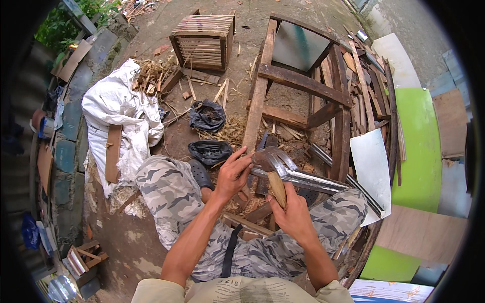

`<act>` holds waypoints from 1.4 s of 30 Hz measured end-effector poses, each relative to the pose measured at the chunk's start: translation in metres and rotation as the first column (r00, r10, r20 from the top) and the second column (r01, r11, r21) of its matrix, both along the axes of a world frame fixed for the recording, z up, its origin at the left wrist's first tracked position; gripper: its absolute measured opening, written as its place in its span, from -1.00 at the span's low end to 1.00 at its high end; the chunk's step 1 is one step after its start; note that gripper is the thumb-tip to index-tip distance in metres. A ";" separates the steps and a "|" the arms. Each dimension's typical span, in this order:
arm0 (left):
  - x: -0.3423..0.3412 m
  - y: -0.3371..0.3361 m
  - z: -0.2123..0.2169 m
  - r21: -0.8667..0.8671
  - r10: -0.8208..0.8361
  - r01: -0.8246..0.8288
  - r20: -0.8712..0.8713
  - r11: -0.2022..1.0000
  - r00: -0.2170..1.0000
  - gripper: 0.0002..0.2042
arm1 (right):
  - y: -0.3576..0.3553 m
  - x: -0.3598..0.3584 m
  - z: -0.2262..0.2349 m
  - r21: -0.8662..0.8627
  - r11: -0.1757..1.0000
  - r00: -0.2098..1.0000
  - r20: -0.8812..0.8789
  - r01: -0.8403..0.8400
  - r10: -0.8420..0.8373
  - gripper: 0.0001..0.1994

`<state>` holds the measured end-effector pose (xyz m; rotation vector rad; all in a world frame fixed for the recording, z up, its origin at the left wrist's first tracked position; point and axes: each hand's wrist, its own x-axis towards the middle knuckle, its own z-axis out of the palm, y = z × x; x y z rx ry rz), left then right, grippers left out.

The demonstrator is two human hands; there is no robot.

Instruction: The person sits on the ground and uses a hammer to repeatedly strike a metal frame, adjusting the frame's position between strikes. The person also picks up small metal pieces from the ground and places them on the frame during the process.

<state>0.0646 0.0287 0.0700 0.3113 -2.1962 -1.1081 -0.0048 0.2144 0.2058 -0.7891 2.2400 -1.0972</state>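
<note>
Scrap wood litters the dirt; frame [303, 86] stands far. My right hand [293, 214] grips the hammer [273, 164]; left fingers [237, 161] curl around its head.

A claw hammer with a worn grey steel head and pale wooden handle [275, 174] stands roughly upright at picture centre, its handle running toward 6 o'clock and its head at 12. The curved, forked claw sweeps toward 3 o'clock. The blunt face points toward 9 o'clock, apparently rust-stained.
</note>
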 end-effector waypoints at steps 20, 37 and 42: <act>-0.003 -0.003 -0.004 0.011 -0.028 0.028 0.001 1.000 1.000 -0.83 | 0.003 0.003 -0.012 0.025 0.999 0.998 -0.049 -0.030 0.031 -0.73; 0.003 -0.009 -0.013 0.778 0.214 -0.140 0.007 0.612 0.977 -0.60 | 0.035 0.003 -0.045 0.009 0.952 0.951 0.037 0.307 -0.307 -0.75; -0.020 -0.035 -0.006 0.748 0.003 -0.272 0.339 0.606 0.941 -0.29 | 0.077 -0.048 -0.032 -0.060 0.858 0.860 0.059 0.510 -0.507 -0.70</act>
